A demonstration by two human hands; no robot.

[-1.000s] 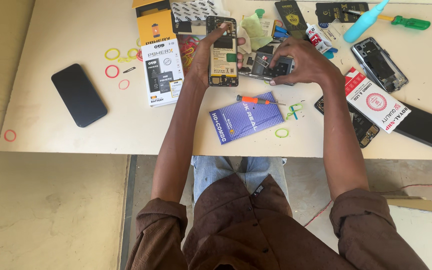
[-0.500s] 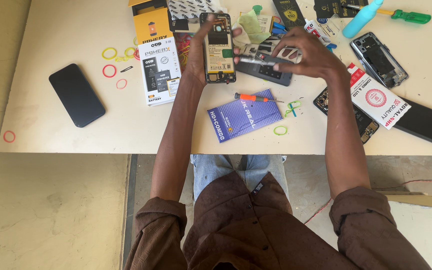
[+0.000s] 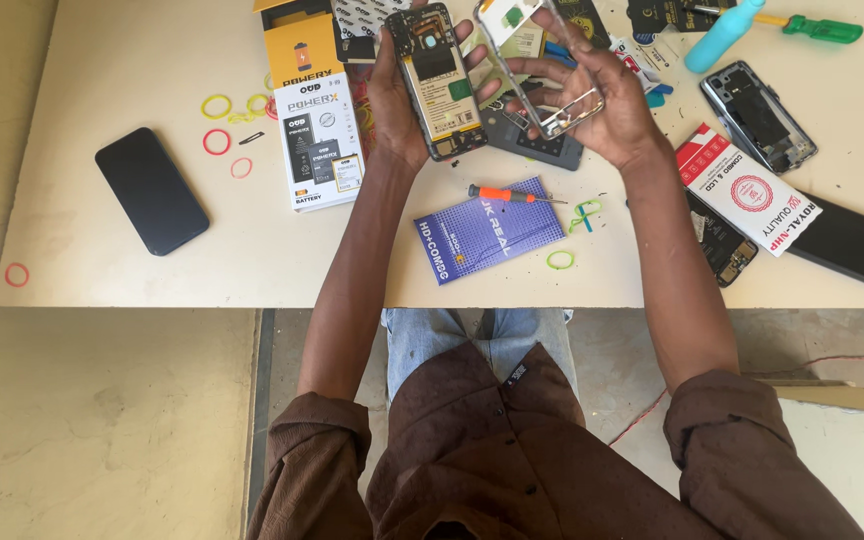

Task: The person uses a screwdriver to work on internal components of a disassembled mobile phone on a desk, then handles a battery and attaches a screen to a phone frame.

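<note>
With the left hand gripping the opened phone above the surface's far edge and the right hand pinching the thin frame piece beside it, it seems best to keep both level, fingers off the exposed board.

Pale cream tabletop fills the upper half of the frame, smooth, front edge running straight across the middle, left corner at lower left of the slab. Below and left of it, bare concrete floor, tan, mottled and scuffed. A dark vertical strip, perhaps a table leg, drops from the tabletop's underside at centre left. At lower right a thin red wire trails over the floor beside a pale board. Even, soft daylight; shadows faint.
</note>
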